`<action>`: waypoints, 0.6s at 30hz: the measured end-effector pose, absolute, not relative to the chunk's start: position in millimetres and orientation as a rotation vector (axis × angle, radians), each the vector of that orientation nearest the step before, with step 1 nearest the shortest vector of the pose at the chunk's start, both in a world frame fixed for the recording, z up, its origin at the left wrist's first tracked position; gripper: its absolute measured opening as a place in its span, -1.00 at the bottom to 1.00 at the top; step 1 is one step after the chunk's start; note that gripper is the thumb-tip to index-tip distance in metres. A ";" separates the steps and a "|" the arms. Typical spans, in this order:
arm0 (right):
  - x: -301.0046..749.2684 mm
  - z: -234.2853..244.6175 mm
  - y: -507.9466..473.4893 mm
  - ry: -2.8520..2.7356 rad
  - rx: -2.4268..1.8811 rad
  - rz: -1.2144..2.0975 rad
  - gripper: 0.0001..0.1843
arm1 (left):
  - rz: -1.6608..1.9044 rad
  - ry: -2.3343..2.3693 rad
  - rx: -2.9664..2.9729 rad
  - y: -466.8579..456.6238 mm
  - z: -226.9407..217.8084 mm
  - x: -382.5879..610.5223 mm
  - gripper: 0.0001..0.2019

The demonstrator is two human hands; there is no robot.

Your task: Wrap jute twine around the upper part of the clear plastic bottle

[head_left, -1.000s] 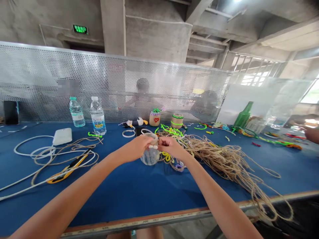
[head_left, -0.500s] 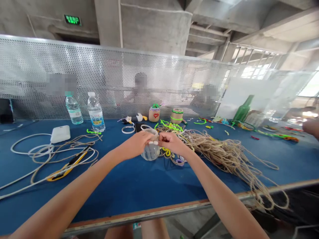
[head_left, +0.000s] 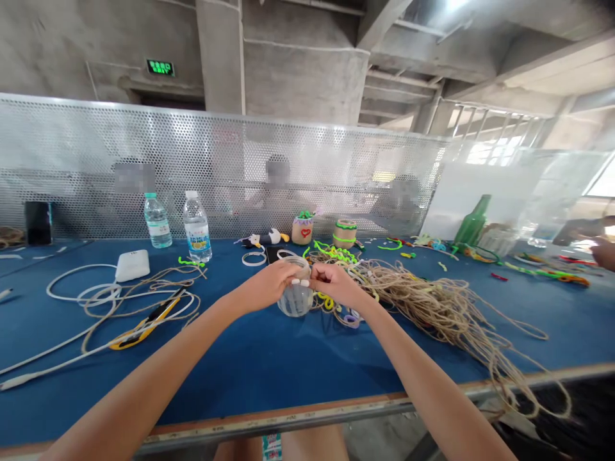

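Note:
A clear glass jar (head_left: 295,303) stands before me at the middle of the blue table. My left hand (head_left: 271,282) is closed around the jar's upper part from the left. At the right side of the rim, my right hand (head_left: 335,286) has its fingers curled in a pinch. Small white spots show where the fingertips meet; what the right fingers hold, if anything, is hidden. Just right of the jar lie yellow and purple fuzzy craft stems (head_left: 328,302) and a large tangle of jute twine (head_left: 423,294).
On the left are a yellow utility knife (head_left: 144,328), a white cable (head_left: 57,366), a white charger (head_left: 132,265) and two water bottles (head_left: 197,232). Twine-wrapped jars (head_left: 302,230) and a green bottle (head_left: 473,222) stand behind. A perforated screen (head_left: 216,147) closes the back; another person's hand (head_left: 604,251) is far right.
The camera view has tilted up and shifted left, so everything sits lower and further right. Both hands stay at the top of the jar, with little other movement.

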State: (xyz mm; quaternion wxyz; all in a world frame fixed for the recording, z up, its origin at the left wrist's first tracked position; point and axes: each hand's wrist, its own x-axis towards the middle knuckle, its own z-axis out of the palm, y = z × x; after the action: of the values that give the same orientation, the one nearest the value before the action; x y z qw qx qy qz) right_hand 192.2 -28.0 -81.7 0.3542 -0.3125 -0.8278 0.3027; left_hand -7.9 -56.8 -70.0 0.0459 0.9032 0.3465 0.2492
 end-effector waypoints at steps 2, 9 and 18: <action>192.1 -82.2 -28.7 -2.135 -0.801 0.754 -0.65 | 0.793 1.050 2.749 -55.8 -70.9 -9.0 -0.85; 192.2 -83.6 -29.9 -2.151 -0.769 0.742 -0.69 | 0.880 1.008 2.731 -53.9 -74.6 -9.0 -0.83; 192.3 -87.4 -26.2 -2.134 -0.757 0.734 -0.66 | 0.901 1.056 2.734 -54.7 -77.2 -8.4 -0.83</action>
State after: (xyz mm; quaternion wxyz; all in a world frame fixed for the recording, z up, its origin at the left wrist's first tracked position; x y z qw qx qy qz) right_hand 192.3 -26.2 -87.4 0.3718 -0.2951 -0.8323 0.2863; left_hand -8.4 -54.7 -77.2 0.0375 0.8910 0.3442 0.2937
